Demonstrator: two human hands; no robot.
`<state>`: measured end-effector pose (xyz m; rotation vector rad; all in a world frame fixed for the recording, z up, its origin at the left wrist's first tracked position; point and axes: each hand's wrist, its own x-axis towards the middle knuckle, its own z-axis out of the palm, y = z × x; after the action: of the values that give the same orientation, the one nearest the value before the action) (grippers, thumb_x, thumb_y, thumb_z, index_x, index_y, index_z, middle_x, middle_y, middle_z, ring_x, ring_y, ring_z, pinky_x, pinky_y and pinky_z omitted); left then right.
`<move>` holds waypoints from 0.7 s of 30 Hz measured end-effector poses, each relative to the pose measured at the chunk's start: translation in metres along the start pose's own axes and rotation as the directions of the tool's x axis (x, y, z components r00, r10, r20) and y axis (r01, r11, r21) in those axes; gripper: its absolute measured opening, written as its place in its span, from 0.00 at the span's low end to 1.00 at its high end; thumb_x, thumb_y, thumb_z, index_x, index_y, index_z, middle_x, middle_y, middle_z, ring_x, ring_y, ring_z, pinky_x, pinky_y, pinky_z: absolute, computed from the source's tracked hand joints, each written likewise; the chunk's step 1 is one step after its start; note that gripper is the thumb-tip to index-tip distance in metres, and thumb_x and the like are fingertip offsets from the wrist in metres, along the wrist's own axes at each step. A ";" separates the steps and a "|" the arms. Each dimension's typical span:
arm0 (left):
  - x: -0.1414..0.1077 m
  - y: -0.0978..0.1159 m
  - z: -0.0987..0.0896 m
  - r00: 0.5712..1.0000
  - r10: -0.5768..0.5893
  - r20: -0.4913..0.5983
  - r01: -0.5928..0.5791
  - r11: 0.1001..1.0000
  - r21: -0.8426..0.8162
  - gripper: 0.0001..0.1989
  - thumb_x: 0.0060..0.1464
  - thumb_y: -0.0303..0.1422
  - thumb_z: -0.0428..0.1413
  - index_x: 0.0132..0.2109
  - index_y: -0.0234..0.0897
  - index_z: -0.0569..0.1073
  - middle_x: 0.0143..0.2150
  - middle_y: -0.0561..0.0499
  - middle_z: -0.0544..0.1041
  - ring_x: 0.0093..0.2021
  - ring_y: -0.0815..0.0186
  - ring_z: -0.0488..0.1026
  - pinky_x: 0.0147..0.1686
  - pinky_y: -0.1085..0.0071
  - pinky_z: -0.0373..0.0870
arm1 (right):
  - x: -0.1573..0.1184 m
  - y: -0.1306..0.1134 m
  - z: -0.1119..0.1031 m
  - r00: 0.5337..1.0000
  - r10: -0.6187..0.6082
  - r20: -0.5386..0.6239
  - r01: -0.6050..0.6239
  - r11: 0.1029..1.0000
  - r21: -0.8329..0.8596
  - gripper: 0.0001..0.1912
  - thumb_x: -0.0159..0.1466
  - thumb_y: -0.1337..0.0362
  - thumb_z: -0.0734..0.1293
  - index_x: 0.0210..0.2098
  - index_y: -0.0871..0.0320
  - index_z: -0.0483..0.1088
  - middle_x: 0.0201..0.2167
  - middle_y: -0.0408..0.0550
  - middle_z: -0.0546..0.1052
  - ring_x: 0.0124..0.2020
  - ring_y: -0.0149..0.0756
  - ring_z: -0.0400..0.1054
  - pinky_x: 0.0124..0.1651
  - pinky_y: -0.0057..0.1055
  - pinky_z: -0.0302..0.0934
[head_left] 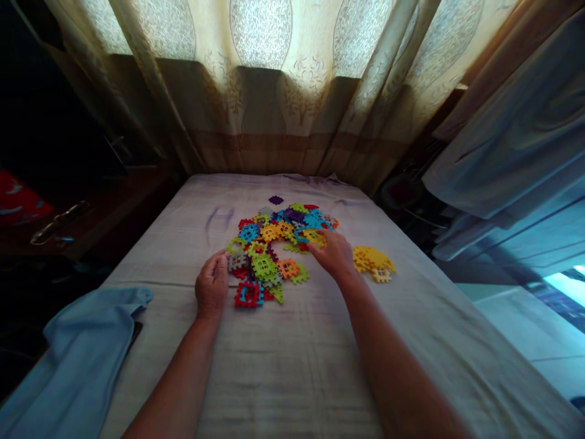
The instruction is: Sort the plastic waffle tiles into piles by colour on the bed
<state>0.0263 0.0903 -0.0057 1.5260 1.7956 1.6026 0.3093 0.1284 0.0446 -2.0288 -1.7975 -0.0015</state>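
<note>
“Two groups of notched plastic pieces are lying on the pale sheet point(301, 372), so how far along are you getting?”

“Only partway, I am judging. One yellow cluster point(375, 258) is sitting apart, just to the right of my right hand point(336, 251). The mixed pile point(264, 266) is spreading out between and beyond my hands, its red, blue, green, orange, grey and purple pieces overlapping. Some orange-yellow pieces point(269, 232) are lying in its middle, and a dark purple piece point(276, 200) is resting alone on the far side. Most of it is looking unseparated.”

“And what are you gripping?”

“My right thumb and fingers are pinching nearly together on a yellow piece point(312, 233) at the pile's right edge. Whether it is clearing the pieces beneath, I cannot tell.”

“What about the other side?”

“My left hand point(212, 283) is curling at the pile's left edge, fingers bending inward, just beside a grey piece point(238, 262); its fingertips are mostly hiding, so I cannot tell whether they are holding anything”
</note>
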 end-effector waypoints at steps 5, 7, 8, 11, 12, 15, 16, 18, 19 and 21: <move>0.000 0.000 0.000 1.000 0.006 0.012 -0.006 1.000 0.005 0.21 0.58 0.47 0.48 0.42 0.37 0.79 0.48 0.45 0.81 0.50 0.60 0.76 0.54 0.63 0.71 | -0.007 0.040 -0.011 1.000 0.026 0.008 -0.027 0.995 0.095 0.20 0.57 0.59 0.69 0.48 0.57 0.74 0.47 0.54 0.79 0.50 0.48 0.71 0.55 0.42 0.62; 0.000 0.000 -0.001 1.000 0.008 0.023 -0.008 1.000 0.014 0.21 0.58 0.47 0.48 0.42 0.37 0.79 0.48 0.45 0.81 0.50 0.60 0.76 0.54 0.63 0.71 | -0.006 0.046 -0.015 0.999 -0.009 0.048 0.002 0.988 0.152 0.17 0.56 0.59 0.70 0.45 0.55 0.75 0.46 0.52 0.79 0.49 0.46 0.71 0.55 0.41 0.62; 0.000 0.000 -0.001 1.000 0.009 0.029 -0.010 1.000 0.020 0.21 0.58 0.47 0.48 0.42 0.38 0.79 0.48 0.45 0.81 0.50 0.60 0.76 0.54 0.63 0.71 | -0.005 0.048 -0.018 0.997 -0.022 0.078 0.006 0.980 0.197 0.16 0.56 0.58 0.70 0.43 0.54 0.76 0.45 0.51 0.79 0.49 0.45 0.72 0.55 0.41 0.62; 0.000 0.001 -0.001 0.999 0.013 0.032 -0.014 0.999 0.038 0.21 0.58 0.47 0.48 0.42 0.38 0.79 0.49 0.46 0.81 0.50 0.59 0.76 0.54 0.63 0.71 | -0.003 0.050 -0.027 0.971 -0.053 0.234 -0.048 0.912 0.407 0.12 0.56 0.57 0.69 0.38 0.54 0.77 0.41 0.48 0.80 0.44 0.42 0.73 0.53 0.39 0.63; 0.000 0.001 -0.001 0.999 0.013 0.032 -0.014 0.999 0.043 0.21 0.58 0.47 0.48 0.42 0.37 0.79 0.48 0.45 0.81 0.50 0.59 0.76 0.55 0.63 0.70 | -0.003 0.050 -0.030 0.955 -0.070 0.289 -0.083 0.871 0.485 0.13 0.56 0.56 0.69 0.37 0.54 0.78 0.39 0.47 0.80 0.42 0.41 0.73 0.51 0.38 0.64; 0.000 0.002 -0.001 0.999 0.011 0.038 -0.013 0.999 0.048 0.22 0.58 0.47 0.48 0.42 0.37 0.78 0.49 0.45 0.80 0.51 0.59 0.76 0.55 0.62 0.70 | -0.003 0.056 -0.041 0.923 -0.097 0.374 -0.194 0.720 0.667 0.18 0.54 0.50 0.69 0.36 0.56 0.78 0.36 0.48 0.80 0.39 0.39 0.73 0.44 0.35 0.65; 0.000 0.002 -0.001 0.999 0.011 0.043 -0.013 0.999 0.051 0.21 0.58 0.47 0.48 0.42 0.37 0.78 0.49 0.45 0.80 0.51 0.59 0.76 0.55 0.62 0.70 | -0.002 0.059 -0.044 0.924 -0.071 0.375 -0.231 0.679 0.697 0.20 0.54 0.48 0.68 0.37 0.57 0.78 0.36 0.49 0.80 0.39 0.39 0.73 0.43 0.34 0.65; 0.001 0.002 -0.001 0.999 0.011 0.047 -0.014 0.998 0.056 0.21 0.58 0.46 0.48 0.42 0.37 0.78 0.49 0.45 0.80 0.51 0.59 0.76 0.55 0.63 0.70 | 0.000 0.066 -0.047 0.937 0.022 0.349 -0.278 0.652 0.705 0.23 0.55 0.46 0.66 0.38 0.58 0.77 0.37 0.51 0.80 0.40 0.40 0.73 0.41 0.33 0.64; 0.001 0.002 -0.002 0.999 0.012 0.047 -0.014 0.998 0.056 0.21 0.58 0.46 0.48 0.42 0.37 0.78 0.49 0.45 0.80 0.51 0.59 0.76 0.55 0.63 0.70 | 0.001 0.071 -0.048 0.944 0.083 0.320 -0.289 0.678 0.676 0.23 0.55 0.47 0.66 0.39 0.58 0.77 0.36 0.51 0.80 0.40 0.40 0.73 0.41 0.34 0.64; 0.000 0.002 -0.002 0.999 0.011 0.047 -0.013 0.999 0.053 0.21 0.58 0.46 0.48 0.42 0.37 0.78 0.49 0.45 0.80 0.51 0.59 0.76 0.56 0.63 0.70 | 0.004 0.082 -0.048 0.950 0.231 0.210 -0.309 0.786 0.535 0.22 0.56 0.49 0.66 0.41 0.58 0.77 0.37 0.51 0.79 0.39 0.41 0.72 0.43 0.35 0.64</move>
<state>0.0259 0.0893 -0.0031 1.5870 1.8209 1.5236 0.4004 0.1117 0.0637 -1.8423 -1.3325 0.6896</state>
